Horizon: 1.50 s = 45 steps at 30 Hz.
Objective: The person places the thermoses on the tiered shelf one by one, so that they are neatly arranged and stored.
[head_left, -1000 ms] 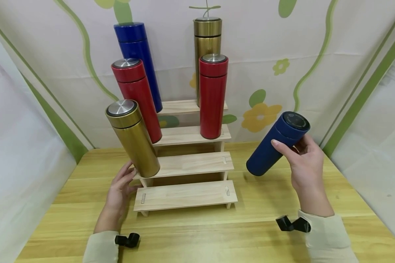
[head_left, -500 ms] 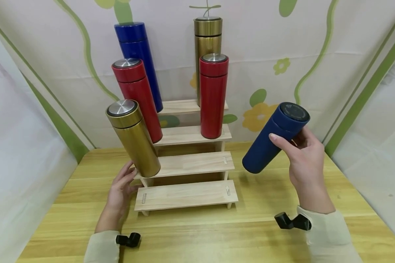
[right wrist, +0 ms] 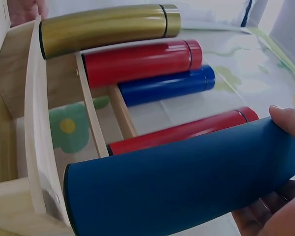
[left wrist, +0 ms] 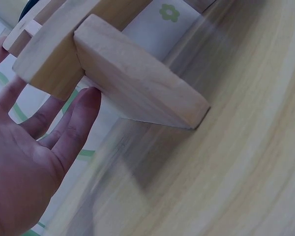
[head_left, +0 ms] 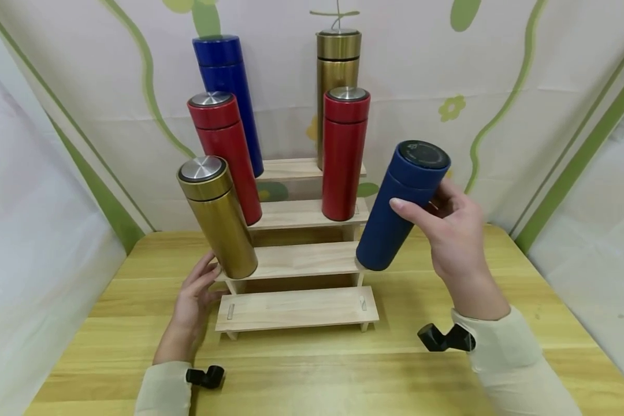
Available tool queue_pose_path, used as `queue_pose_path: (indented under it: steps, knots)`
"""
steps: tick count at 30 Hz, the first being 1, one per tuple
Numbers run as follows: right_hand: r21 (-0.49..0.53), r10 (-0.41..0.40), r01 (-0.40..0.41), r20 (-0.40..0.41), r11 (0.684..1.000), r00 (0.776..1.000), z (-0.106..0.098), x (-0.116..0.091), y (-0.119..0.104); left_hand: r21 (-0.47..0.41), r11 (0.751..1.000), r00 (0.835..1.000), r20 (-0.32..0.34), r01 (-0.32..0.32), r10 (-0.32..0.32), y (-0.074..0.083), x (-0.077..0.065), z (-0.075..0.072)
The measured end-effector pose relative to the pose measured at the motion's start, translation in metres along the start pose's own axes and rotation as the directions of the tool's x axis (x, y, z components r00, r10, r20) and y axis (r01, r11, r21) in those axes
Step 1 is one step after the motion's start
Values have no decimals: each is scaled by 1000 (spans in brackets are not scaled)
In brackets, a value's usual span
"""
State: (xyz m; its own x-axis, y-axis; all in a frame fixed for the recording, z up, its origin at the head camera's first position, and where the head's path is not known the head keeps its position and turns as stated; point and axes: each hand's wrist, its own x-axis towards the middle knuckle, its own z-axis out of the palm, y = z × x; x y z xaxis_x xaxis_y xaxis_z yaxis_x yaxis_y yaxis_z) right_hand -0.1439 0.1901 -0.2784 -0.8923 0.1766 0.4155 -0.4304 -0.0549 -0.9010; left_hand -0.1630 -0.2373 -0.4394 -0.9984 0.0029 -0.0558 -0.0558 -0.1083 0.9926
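Note:
In the head view my right hand (head_left: pixel 455 242) grips a dark blue thermos bottle (head_left: pixel 395 214) near its upper part, thumb in front. The bottle tilts, its base overlapping the right end of the second step from the front of a wooden stepped rack (head_left: pixel 296 309). The right wrist view shows the blue bottle's (right wrist: pixel 182 182) base close to a shelf edge. My left hand (head_left: pixel 192 300) touches the rack's left side, by a standing gold thermos bottle (head_left: pixel 221 225). In the left wrist view, its loosely extended fingers (left wrist: pixel 76 125) reach the rack's wooden side and step edge.
Behind the front gold bottle stand a red bottle (head_left: pixel 229 156) and a blue one (head_left: pixel 231 86) on higher steps. Another red bottle (head_left: pixel 345 156) and a tall gold one (head_left: pixel 338 75) stand on the right. A patterned cloth backdrop (head_left: pixel 405 69) rises behind the wooden table (head_left: pixel 312 375).
My right hand has brought the dark blue bottle leftward and up, to the right end of the rack, and it stands more upright. The left hand keeps its place on the rack.

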Motion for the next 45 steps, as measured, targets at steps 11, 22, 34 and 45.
queue_pose_path:
  steps: [11,22,34,45]
  knots:
    - [-84,46,-40,68,996,997,19,0,2,23,1000,1000,-4,20,-20,-2,-2,-1]
    - [-133,45,-27,138,991,989,38,5,8,13,1000,1000,-13,9,-9,-4,-1,-1]
    - [-171,52,-28,143,985,988,50,8,15,-2,1000,1000,-9,15,-15,-1,-2,3]
    - [-184,50,-20,160,983,986,56,10,21,5,1000,1000,-12,17,-17,-1,1,2]
